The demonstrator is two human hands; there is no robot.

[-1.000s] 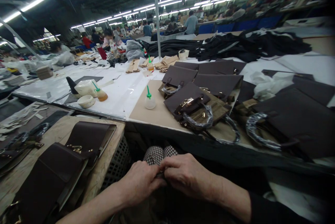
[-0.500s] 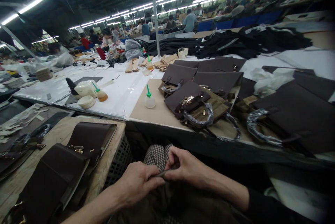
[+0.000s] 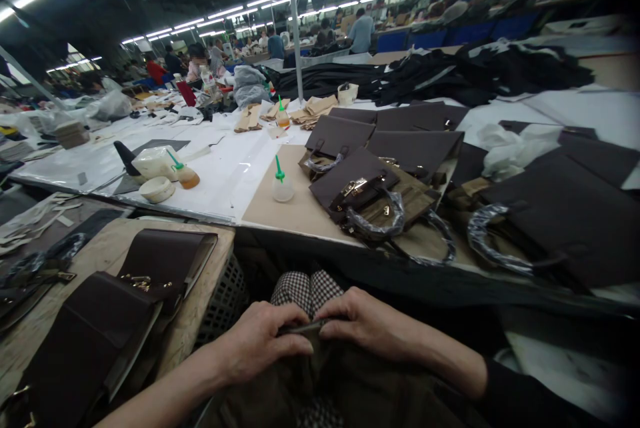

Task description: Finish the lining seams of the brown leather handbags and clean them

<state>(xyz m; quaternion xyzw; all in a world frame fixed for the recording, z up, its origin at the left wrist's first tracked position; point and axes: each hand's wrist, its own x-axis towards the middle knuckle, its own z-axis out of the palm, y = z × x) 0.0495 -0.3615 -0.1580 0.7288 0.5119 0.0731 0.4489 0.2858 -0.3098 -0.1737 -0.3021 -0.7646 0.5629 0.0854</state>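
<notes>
- Head view, bottom centre of the frame: the left hand (image 3: 263,341) and the right hand (image 3: 357,323) meet over the lap, fingers of both closed in a pinch on a thin dark strip (image 3: 303,327) held between them, above a dark olive bag piece (image 3: 345,388) lying on the lap.
- The step in hand looks like working or folding the strip's edge by fingertip; the next move likely calls for a steady pinch from both hands along the strip.
- Lower left: brown bag flaps (image 3: 125,301) lie on a wooden bench (image 3: 200,308).
- Centre: a green-capped glue bottle (image 3: 283,185) stands on the work table (image 3: 220,175), just left of stacked brown handbags (image 3: 380,195).
</notes>
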